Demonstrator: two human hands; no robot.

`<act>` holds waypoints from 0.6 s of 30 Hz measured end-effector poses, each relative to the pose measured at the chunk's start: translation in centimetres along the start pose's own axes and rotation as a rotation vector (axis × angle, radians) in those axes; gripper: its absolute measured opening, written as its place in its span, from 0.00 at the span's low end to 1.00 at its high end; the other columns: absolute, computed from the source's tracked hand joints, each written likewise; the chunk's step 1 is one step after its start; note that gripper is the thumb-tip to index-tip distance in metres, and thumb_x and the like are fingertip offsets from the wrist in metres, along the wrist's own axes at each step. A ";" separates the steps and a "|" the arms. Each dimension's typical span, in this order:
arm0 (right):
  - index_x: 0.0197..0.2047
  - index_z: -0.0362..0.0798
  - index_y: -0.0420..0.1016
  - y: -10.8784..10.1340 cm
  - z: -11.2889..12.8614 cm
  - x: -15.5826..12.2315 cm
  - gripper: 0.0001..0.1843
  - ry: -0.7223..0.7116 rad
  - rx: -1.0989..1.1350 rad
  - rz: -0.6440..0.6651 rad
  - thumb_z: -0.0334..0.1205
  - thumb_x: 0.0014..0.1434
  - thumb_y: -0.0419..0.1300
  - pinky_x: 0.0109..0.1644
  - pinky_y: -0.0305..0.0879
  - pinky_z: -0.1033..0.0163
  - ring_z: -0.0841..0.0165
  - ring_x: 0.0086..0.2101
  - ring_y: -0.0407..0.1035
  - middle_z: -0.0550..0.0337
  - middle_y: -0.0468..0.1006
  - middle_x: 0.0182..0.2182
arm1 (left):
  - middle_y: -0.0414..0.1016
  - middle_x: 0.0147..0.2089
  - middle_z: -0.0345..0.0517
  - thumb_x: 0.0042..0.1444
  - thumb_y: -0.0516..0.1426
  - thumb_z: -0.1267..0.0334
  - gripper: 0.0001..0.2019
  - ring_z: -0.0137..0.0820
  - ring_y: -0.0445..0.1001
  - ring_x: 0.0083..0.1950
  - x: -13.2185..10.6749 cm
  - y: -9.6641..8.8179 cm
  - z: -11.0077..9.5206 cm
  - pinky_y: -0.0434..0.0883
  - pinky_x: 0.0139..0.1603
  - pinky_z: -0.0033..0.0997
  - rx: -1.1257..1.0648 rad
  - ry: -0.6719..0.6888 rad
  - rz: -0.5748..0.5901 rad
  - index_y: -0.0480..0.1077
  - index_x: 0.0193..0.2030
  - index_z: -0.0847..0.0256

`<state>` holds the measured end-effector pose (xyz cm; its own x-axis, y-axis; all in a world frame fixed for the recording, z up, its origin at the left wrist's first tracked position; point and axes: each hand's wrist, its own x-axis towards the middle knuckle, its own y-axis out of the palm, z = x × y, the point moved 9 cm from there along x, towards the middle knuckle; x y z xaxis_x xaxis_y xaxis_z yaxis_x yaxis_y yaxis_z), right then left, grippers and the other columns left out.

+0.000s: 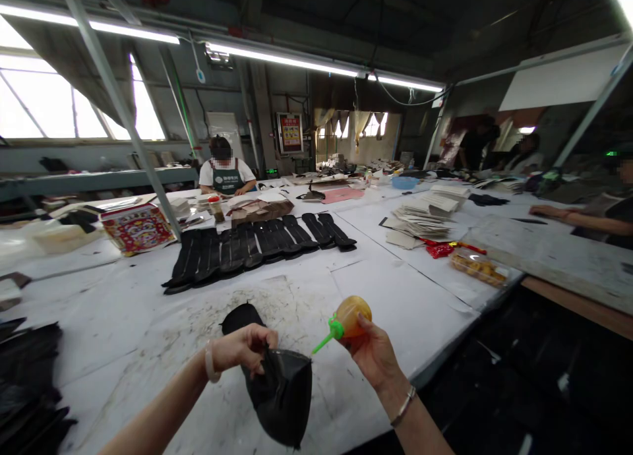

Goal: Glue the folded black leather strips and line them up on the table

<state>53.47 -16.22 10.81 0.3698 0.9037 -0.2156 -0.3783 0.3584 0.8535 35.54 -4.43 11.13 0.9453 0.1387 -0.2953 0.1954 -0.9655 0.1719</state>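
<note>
My left hand [250, 349] is closed on the edge of a black leather-like piece [284, 399], which is folded so that one part hangs toward me. Its rounded far end lies on the white table [341, 402]. My right hand [373, 353] grips a squeeze bottle [355, 315] of amber liquid with a green nozzle. The bottle is tilted, and the nozzle tip is close to the black piece's upper right edge; whether they touch I cannot tell.
A row of overlapping black pieces [257, 245] lies ahead. More black pieces [30, 382] are piled at the left. Stacked pale sheets [422, 214] and a clear food box [479, 268] lie to the right. A person [227, 168] sits across the table; a pole [123, 112] rises at left.
</note>
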 end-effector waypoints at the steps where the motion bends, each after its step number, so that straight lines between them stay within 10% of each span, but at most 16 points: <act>1: 0.38 0.43 0.77 0.1 0.0 -0.1 0.14 -0.011 -0.017 0.006 0.38 0.47 0.70 0.40 0.73 0.58 0.61 0.36 0.77 0.54 0.83 0.35 | 0.73 0.25 0.40 0.34 0.71 0.67 0.14 0.24 0.70 0.21 0.1 0.0 0.1 0.68 0.20 0.21 -0.004 -0.005 -0.007 0.71 0.26 0.64; 18: 0.39 0.47 0.78 -0.3 1.8 -1.5 0.18 -0.159 -0.016 -0.063 0.39 0.43 0.74 0.46 0.73 0.54 0.60 0.39 0.77 0.57 0.83 0.36 | 0.72 0.26 0.41 0.30 0.72 0.64 0.18 0.24 0.68 0.26 1.0 -0.2 0.8 0.62 0.24 0.20 -0.203 0.145 -0.092 0.71 0.29 0.65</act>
<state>54.54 -18.07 11.74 0.5227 0.8312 -0.1893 -0.3632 0.4180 0.8327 36.24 -4.31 10.04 0.9457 0.2684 -0.1835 0.3172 -0.8855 0.3394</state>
